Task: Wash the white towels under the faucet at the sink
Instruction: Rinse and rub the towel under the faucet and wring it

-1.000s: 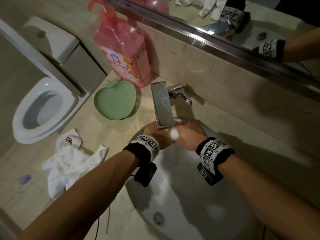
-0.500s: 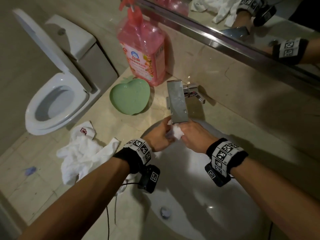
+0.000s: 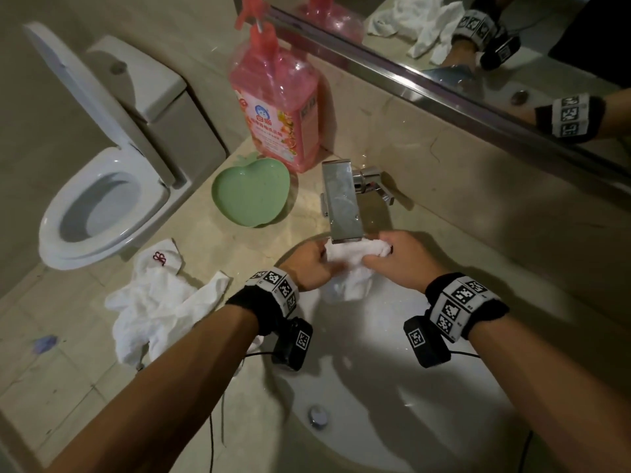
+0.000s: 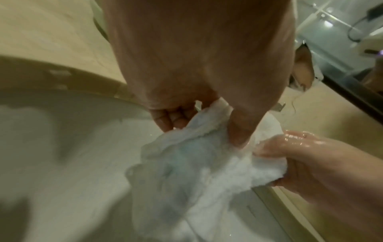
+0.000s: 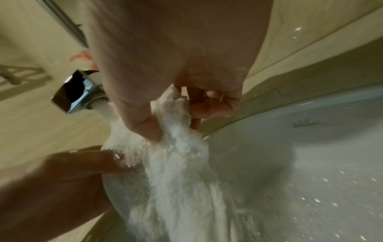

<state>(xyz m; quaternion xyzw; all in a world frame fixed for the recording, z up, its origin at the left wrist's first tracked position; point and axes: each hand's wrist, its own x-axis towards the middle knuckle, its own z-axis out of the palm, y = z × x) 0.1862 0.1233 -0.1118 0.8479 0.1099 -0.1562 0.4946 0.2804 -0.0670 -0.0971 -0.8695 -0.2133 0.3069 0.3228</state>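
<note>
A wet white towel point(image 3: 351, 268) hangs under the chrome faucet point(image 3: 339, 203) over the white sink point(image 3: 392, 387). My left hand point(image 3: 312, 266) grips its left end and my right hand point(image 3: 396, 259) grips its right end. In the left wrist view the left hand point(image 4: 199, 117) pinches the towel point(image 4: 186, 172) between thumb and fingers. In the right wrist view the right hand point(image 5: 176, 117) holds the towel point(image 5: 176, 172) while water runs from the faucet point(image 5: 76, 93) onto it. More white towels point(image 3: 153, 302) lie crumpled on the counter to the left.
A green apple-shaped dish point(image 3: 251, 196) and a pink soap bottle point(image 3: 276, 104) stand on the counter point(image 3: 85, 370) behind the sink. A toilet point(image 3: 102, 186) with raised lid is at far left. A mirror point(image 3: 478, 46) runs along the wall. The sink drain point(image 3: 317, 416) is near me.
The balled towel between my hands has been spread out wider under the faucet, with my hands drawn apart. The camera view has shifted slightly.
</note>
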